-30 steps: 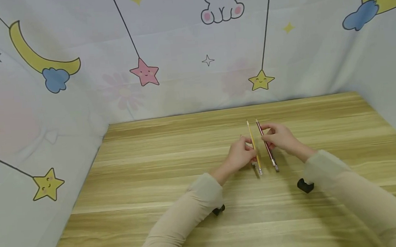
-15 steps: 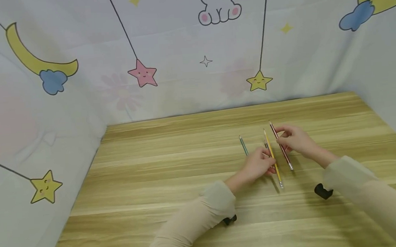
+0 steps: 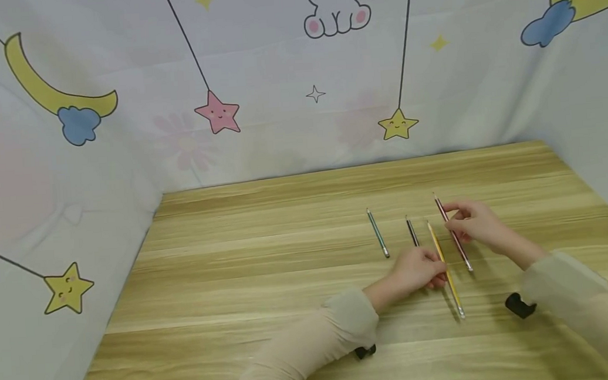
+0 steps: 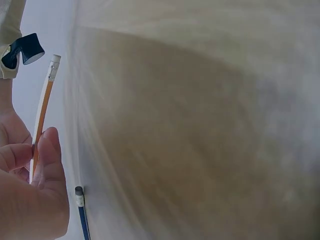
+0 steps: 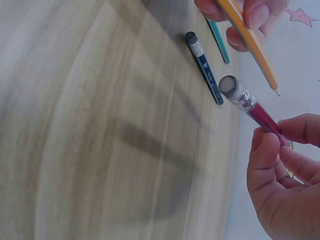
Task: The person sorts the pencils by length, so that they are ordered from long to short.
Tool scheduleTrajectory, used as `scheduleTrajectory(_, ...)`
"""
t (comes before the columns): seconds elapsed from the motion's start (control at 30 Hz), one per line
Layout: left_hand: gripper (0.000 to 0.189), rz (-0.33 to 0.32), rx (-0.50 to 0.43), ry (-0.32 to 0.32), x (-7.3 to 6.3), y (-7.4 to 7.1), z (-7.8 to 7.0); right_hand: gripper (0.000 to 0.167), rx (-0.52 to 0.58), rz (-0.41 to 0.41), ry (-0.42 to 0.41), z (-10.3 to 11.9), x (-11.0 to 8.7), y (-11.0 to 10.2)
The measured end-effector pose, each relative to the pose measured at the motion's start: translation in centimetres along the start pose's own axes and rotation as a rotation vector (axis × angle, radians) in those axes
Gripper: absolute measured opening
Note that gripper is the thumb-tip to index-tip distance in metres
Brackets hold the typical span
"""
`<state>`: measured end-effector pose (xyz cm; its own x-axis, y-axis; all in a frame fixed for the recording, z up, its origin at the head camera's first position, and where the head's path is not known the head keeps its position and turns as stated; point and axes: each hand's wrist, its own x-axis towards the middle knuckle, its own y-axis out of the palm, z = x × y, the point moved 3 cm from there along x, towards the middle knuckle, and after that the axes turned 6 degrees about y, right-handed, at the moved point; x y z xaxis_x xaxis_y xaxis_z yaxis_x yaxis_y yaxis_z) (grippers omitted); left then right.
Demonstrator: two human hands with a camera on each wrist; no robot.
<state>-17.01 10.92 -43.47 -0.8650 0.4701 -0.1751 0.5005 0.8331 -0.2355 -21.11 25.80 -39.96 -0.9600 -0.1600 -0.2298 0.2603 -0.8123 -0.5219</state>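
My left hand (image 3: 414,272) pinches a yellow pencil (image 3: 452,288) partway along its length, its eraser end toward me. To the right, my right hand (image 3: 478,225) holds a dark red pencil (image 3: 460,248) between thumb and fingers. In the right wrist view the red pencil's grey eraser (image 5: 229,86) faces the camera, beyond the fingertips. A green pencil (image 3: 377,233) lies on the table, left of both hands. Between it and the yellow pencil lies a dark blue pencil (image 3: 411,231), its lower part hidden by my left hand in the head view.
The wood-grain table (image 3: 235,265) reaches back to a white cloth backdrop (image 3: 274,62) printed with stars and moons. Cloth also hangs along the left and right sides. A black wrist mount (image 3: 520,305) sits by the right cuff, another black piece (image 3: 365,352) by the left.
Both hands have moved right and nearer to me, carrying the yellow and red pencils. The green pencil, mostly hidden before, now lies fully in sight, and the dark blue pencil shows beside the left hand.
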Motion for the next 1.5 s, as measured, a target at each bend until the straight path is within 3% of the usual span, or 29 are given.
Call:
scheduleTrajectory(0.17, 0.019, 0.025, 0.09, -0.032, -0.3, 0.5, 0.2, 0.046, 0.024, 0.026, 0.012, -0.6, -0.5, -0.3)
scheduleTrajectory(0.33, 0.02, 0.048, 0.104, -0.058, -0.9, 1.0, 0.2, 0.045, 0.029, 0.045, 0.018, -1.1, -0.8, -0.5)
scheduleTrajectory(0.6, 0.021, 0.084, 0.025, -0.119, -1.5, 1.8, 0.6, 0.045, 0.008, 0.04, 0.048, -1.9, -1.2, -0.6)
scheduleTrajectory(1.13, 0.02, 0.04, -0.007, -0.187, -1.3, 1.9, 0.8, 0.045, 0.022, 0.053, 0.066, -2.6, -1.5, -0.7)
scheduleTrajectory(1.3, 0.022, 0.034, 0.056, -0.17, -1.2, 2.0, 0.6, 0.046, 0.011, 0.058, 0.066, -2.6, -1.6, -0.7)
scheduleTrajectory(1.5, 0.024, 0.069, 0.249, -0.148, -1.2, 1.9, -0.2, 0.046, 0.006, 0.062, 0.059, -2.5, -1.7, -0.7)
